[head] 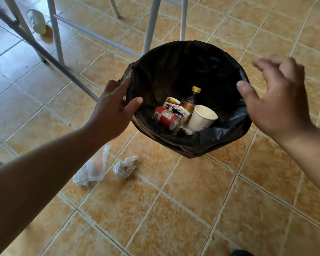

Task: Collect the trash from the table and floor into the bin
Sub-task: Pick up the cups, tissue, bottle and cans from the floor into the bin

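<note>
A bin lined with a black bag (174,71) stands on the tiled floor. Inside lie a white paper cup (201,117), a red can (164,117), a dark bottle with a gold cap (191,100) and a small carton (181,110). My left hand (114,109) grips the bag's left rim, thumb over the edge. My right hand (279,100) hovers at the right rim, fingers spread and holding nothing. On the floor near the bin lie a clear plastic cup (98,163) on a crumpled wrapper (80,178), and a crumpled white wrapper (125,167).
White metal table and chair legs (151,24) stand behind the bin, and a grey rail (44,52) runs diagonally at the left. A pale cup (38,21) lies on the floor at the far left, under the furniture. Tiled floor stretches in front.
</note>
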